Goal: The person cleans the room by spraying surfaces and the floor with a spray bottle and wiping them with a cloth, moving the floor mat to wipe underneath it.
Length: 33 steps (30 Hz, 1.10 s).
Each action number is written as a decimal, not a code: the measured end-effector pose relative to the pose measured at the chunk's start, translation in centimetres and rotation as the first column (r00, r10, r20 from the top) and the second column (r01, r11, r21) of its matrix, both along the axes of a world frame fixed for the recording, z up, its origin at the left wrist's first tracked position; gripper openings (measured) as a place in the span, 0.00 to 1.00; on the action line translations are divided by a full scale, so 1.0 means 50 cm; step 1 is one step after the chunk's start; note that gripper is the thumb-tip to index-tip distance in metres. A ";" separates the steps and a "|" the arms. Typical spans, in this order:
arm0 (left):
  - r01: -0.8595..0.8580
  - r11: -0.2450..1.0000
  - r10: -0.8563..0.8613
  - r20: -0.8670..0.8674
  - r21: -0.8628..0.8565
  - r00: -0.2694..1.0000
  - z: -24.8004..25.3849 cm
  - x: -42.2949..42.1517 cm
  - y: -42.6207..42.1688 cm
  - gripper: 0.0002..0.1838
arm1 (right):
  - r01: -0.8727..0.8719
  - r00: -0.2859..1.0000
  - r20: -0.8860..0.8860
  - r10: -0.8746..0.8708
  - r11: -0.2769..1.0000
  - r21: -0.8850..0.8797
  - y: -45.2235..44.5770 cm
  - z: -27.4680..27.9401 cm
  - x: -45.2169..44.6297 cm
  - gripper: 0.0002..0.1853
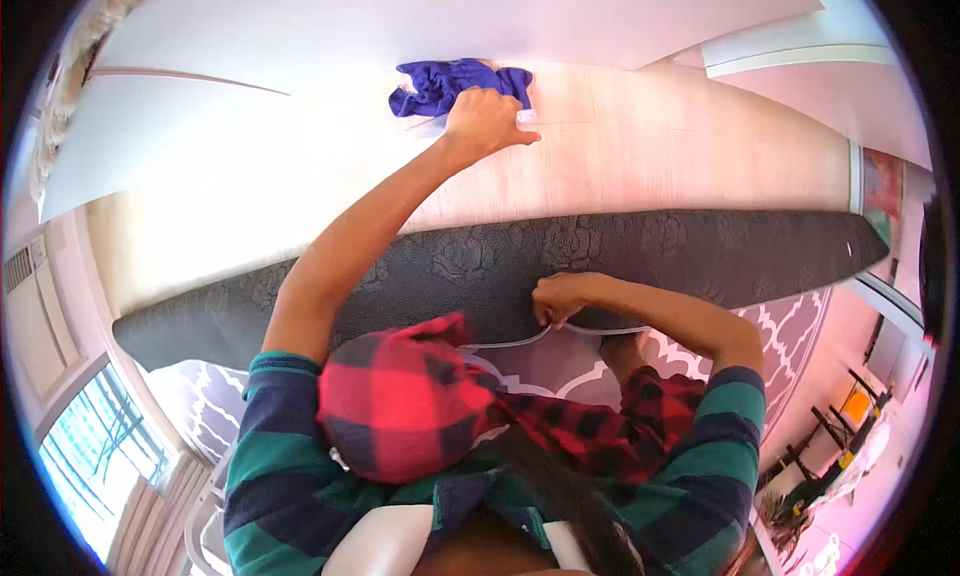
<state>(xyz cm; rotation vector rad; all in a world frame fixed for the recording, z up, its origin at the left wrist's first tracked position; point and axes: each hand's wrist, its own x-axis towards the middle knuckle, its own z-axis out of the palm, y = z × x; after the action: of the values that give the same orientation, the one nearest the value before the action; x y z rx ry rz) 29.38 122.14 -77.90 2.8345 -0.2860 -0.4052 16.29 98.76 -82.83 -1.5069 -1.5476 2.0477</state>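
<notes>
My left hand [485, 122] is stretched forward over the pale floor, against the near side of a crumpled blue cloth [430, 88]. Its fingers are curled and partly hidden, with the thumb pointing out to the right. A small whitish object [526, 117] shows between the thumb and the fingers; I cannot make out what it is. Closer to me, my right hand [563, 301] pinches the near edge of a long dark grey mat [680, 241] with an embossed flower pattern. That pale-trimmed edge is bent up at my fingers.
White panels [400, 16] stand beyond the floor. Under my knees, which are in red and black checked cloth [400, 406], lies a grey rug [580, 371] with white lattice. A window [100, 446] is at the lower left; a dark rack [830, 446] stands at the right.
</notes>
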 end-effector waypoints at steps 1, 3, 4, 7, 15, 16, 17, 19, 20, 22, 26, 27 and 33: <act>-0.042 0.997 0.039 -0.041 -0.065 0.998 0.007 0.000 -0.001 0.27 | 0.060 0.981 -0.185 -0.064 0.998 -0.024 0.006 -0.021 -0.005 0.13; -0.108 0.949 0.139 0.084 -0.296 0.987 0.010 -0.025 0.013 0.24 | 0.149 0.837 -0.515 -0.183 0.983 -0.107 0.036 -0.063 0.020 0.13; -0.160 0.920 0.227 0.155 -0.359 0.961 0.009 -0.044 0.031 0.22 | 0.147 0.879 -0.458 -0.129 0.989 0.003 0.086 -0.012 0.089 0.13; -0.438 0.732 0.586 0.153 -0.522 0.796 0.039 -0.135 0.080 0.18 | 0.736 0.677 -0.333 -0.657 0.620 0.272 0.210 0.044 0.298 0.12; -0.516 0.796 0.596 0.565 -0.317 0.571 0.043 -0.267 0.050 0.11 | -0.103 0.464 0.387 -0.796 0.386 0.917 0.357 -0.153 0.364 0.38; -0.529 0.769 0.633 0.546 -0.360 0.549 0.046 -0.267 0.043 0.13 | -0.155 0.419 0.435 -0.797 0.409 0.899 0.323 -0.139 0.372 0.37; -0.540 0.739 0.670 0.519 -0.402 0.531 0.052 -0.266 0.030 0.13 | -0.130 0.465 0.503 -0.729 0.505 0.853 0.269 -0.126 0.396 0.35; -0.527 0.691 0.721 0.512 -0.494 0.466 0.059 -0.251 0.009 0.12 | -0.096 0.462 0.467 -0.754 0.481 0.871 0.125 -0.114 0.456 0.34; -0.499 0.675 0.737 0.519 -0.544 0.433 0.064 -0.247 -0.002 0.12 | -0.117 0.430 0.499 -0.752 0.502 0.857 0.043 -0.117 0.492 0.34; -0.461 0.567 0.823 0.442 -0.683 0.357 0.090 -0.232 -0.040 0.10 | -0.007 0.369 0.549 -0.750 0.588 0.809 -0.140 -0.090 0.540 0.32; -0.473 0.516 0.857 0.436 -0.714 0.276 0.156 -0.243 -0.115 0.09 | 0.152 0.064 0.630 -0.774 0.631 0.761 -0.505 -0.087 0.631 0.30; -0.516 0.533 0.842 0.476 -0.670 0.252 0.181 -0.256 -0.134 0.08 | 0.144 0.009 0.608 -0.794 0.603 0.785 -0.596 -0.095 0.657 0.32; -0.582 0.500 0.827 0.553 -0.641 0.101 0.293 -0.385 -0.164 0.09 | 0.473 -0.762 0.560 -0.325 0.312 0.824 -0.689 -0.224 0.677 0.47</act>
<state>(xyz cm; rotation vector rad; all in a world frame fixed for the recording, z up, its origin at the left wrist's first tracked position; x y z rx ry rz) 10.15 113.92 -63.24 2.2048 0.8717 1.1716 50.16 64.30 -94.03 -3.0434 0.2852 -0.4925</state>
